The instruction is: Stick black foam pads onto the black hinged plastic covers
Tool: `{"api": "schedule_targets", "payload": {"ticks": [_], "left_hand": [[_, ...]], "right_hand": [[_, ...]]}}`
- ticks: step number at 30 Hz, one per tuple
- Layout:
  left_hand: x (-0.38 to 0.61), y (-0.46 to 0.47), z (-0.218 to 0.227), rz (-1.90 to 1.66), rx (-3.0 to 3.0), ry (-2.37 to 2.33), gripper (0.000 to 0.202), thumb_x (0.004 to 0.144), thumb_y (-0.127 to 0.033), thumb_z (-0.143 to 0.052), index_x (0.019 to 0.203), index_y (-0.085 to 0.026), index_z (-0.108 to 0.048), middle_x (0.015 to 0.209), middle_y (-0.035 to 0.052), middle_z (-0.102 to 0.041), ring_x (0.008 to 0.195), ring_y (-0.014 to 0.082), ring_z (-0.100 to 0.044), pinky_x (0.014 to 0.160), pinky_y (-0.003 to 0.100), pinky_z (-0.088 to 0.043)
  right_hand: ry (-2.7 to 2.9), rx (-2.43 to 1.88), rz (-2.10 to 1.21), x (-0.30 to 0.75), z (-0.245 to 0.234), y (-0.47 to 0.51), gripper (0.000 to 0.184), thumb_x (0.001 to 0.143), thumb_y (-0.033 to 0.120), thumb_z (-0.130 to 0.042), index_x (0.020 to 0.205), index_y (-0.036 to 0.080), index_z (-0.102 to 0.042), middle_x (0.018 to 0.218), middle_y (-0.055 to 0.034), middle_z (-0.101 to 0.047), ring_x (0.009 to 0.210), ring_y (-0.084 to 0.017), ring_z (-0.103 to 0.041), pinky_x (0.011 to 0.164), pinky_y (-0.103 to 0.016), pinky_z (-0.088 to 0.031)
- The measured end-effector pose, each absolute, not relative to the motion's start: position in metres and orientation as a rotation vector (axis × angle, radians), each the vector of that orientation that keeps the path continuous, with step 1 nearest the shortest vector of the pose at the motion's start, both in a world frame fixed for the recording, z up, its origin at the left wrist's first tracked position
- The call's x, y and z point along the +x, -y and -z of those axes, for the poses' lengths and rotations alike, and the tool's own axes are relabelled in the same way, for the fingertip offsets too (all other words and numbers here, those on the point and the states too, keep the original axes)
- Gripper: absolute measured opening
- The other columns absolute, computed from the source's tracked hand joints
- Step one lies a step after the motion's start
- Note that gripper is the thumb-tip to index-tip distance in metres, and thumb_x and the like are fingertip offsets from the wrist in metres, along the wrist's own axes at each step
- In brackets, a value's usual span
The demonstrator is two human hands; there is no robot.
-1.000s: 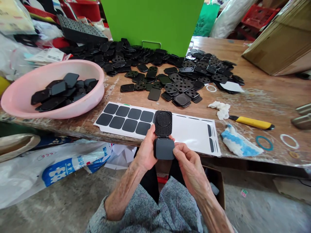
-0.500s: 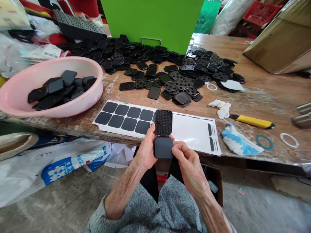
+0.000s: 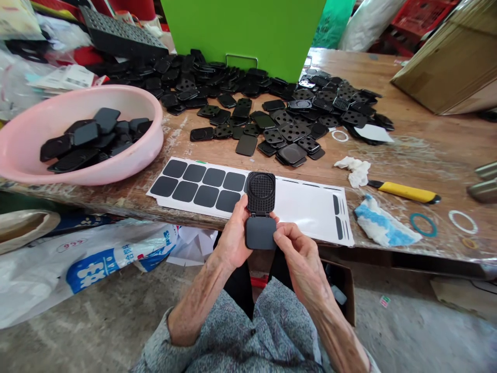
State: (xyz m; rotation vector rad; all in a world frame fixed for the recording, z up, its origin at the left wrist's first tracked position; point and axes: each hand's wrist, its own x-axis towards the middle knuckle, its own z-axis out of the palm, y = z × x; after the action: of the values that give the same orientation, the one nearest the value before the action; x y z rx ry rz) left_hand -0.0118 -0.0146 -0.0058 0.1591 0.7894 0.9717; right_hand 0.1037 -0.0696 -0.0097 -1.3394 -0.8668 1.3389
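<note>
In the head view, my left hand is closed around a small black hinged case, unfolded flat. Its upper half has a gridded inside with a round ring. A smooth dark grey rounded-square sticker covers the lower half. At the right edge of that sticker, the thumb and forefinger of my right hand are pinched; whether they also grip the case is hidden. Under the case lies a white sticker sheet, with several dark grey squares on its left part and bare backing to the right.
A pink basin of black cases stands left. Black cases are heaped before a green box. At right lie a yellow-handled cutter, crumpled tissue, a blue-white cloth and rings. A cardboard box stands behind.
The view has shifted slightly. Both hands keep nearly the same hold on the case and the sticker's edge; nothing has been let go.
</note>
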Motion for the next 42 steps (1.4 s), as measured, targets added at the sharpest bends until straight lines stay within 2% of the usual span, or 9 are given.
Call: {"api": "schedule_targets", "payload": {"ticks": [8, 16, 19, 22, 26, 30, 36, 39, 42], "left_hand": [[-0.013, 0.014, 0.005, -0.977, 0.175, -0.780, 0.044, 0.096, -0.042, -0.038, 0.101, -0.011, -0.068, 0.077, 0.0082, -0.071, 0.068, 0.0185, -0.068, 0.067, 0.028, -0.055], [-0.014, 0.014, 0.002, -1.001, 0.144, -0.777, 0.046, 0.096, -0.044, -0.037, 0.099, -0.012, -0.068, 0.077, 0.0086, -0.071, 0.068, 0.0186, -0.068, 0.069, 0.030, -0.055], [-0.013, 0.016, 0.003, -1.005, 0.166, -0.811, 0.049, 0.096, -0.046, -0.034, 0.094, -0.011, -0.068, 0.077, 0.0097, -0.071, 0.069, 0.0193, -0.068, 0.066, 0.029, -0.055], [-0.016, 0.020, 0.003, -0.996, 0.227, -0.892, 0.046, 0.093, -0.049, -0.041, 0.090, -0.011, -0.067, 0.077, 0.0097, -0.071, 0.064, 0.0181, -0.067, 0.057, 0.027, -0.054], [-0.043, 0.007, -0.019, -1.086, 0.390, -1.033, 0.021, 0.080, -0.031, -0.066, 0.089, -0.012, -0.066, 0.076, 0.0063, -0.071, 0.059, 0.0150, -0.065, 0.051, 0.023, -0.053], [-0.106, -0.031, -0.070, -1.450, 0.441, -1.235, 0.018, 0.089, -0.016, -0.048, 0.086, -0.013, -0.065, 0.065, 0.0007, -0.069, 0.061, 0.0121, -0.064, 0.056, 0.022, -0.055], [-0.227, -0.087, -0.105, -1.616, 0.609, -1.448, 0.027, 0.086, -0.007, -0.046, 0.076, -0.025, -0.063, 0.078, -0.0060, -0.074, 0.107, 0.0128, -0.061, 0.066, 0.019, -0.058], [-0.288, -0.103, -0.089, -1.347, 0.804, -1.629, 0.008, 0.079, -0.027, -0.063, 0.073, -0.023, -0.063, 0.077, -0.0027, -0.073, 0.101, 0.0154, -0.064, 0.065, 0.023, -0.057], [-0.318, -0.100, -0.072, -0.979, 1.287, -1.881, 0.042, 0.078, -0.060, -0.055, 0.059, -0.023, -0.058, 0.053, 0.0001, -0.063, 0.078, 0.0187, -0.067, 0.057, 0.030, -0.053]], "right_hand": [[0.935, -1.378, -1.272, 0.103, 0.013, 0.068, 0.023, 0.080, 0.039, -0.063, 0.069, 0.020, -0.053, 0.083, -0.0012, -0.053, 0.077, -0.015, -0.049, 0.072, -0.027, -0.042], [1.211, -1.491, -0.852, 0.096, 0.017, 0.072, 0.012, 0.084, 0.032, -0.060, 0.079, 0.022, -0.054, 0.084, -0.0031, -0.055, 0.080, -0.017, -0.054, 0.073, -0.031, -0.046], [1.153, -1.502, -0.949, 0.094, 0.020, 0.074, 0.019, 0.083, 0.035, -0.062, 0.095, 0.022, -0.054, 0.080, -0.0012, -0.059, 0.072, -0.016, -0.057, 0.067, -0.030, -0.048], [1.136, -1.472, -1.143, 0.095, 0.019, 0.072, 0.021, 0.087, 0.042, -0.056, 0.088, 0.022, -0.056, 0.069, 0.0018, -0.058, 0.057, -0.012, -0.055, 0.055, -0.026, -0.045], [1.332, -1.452, -1.145, 0.100, 0.015, 0.058, 0.023, 0.094, 0.040, -0.046, 0.086, 0.022, -0.057, 0.069, 0.0008, -0.059, 0.058, -0.013, -0.057, 0.058, -0.027, -0.045], [1.649, -1.432, -0.769, 0.105, 0.015, 0.033, 0.013, 0.092, 0.024, -0.046, 0.088, 0.022, -0.058, 0.078, -0.0026, -0.059, 0.070, -0.017, -0.057, 0.067, -0.030, -0.044], [2.002, -1.392, -0.469, 0.094, 0.031, -0.003, 0.024, 0.088, 0.013, -0.043, 0.098, 0.022, -0.063, 0.084, -0.0067, -0.054, 0.082, -0.022, -0.053, 0.073, -0.034, -0.046], [2.127, -1.501, -0.371, 0.087, 0.037, -0.013, 0.028, 0.086, 0.010, -0.044, 0.104, 0.019, -0.064, 0.087, -0.0080, -0.054, 0.085, -0.023, -0.052, 0.077, -0.035, -0.046], [2.176, -1.572, -0.345, 0.084, 0.037, -0.020, 0.027, 0.085, 0.011, -0.047, 0.104, 0.019, -0.064, 0.089, -0.0081, -0.056, 0.087, -0.023, -0.051, 0.077, -0.034, -0.044]]}}
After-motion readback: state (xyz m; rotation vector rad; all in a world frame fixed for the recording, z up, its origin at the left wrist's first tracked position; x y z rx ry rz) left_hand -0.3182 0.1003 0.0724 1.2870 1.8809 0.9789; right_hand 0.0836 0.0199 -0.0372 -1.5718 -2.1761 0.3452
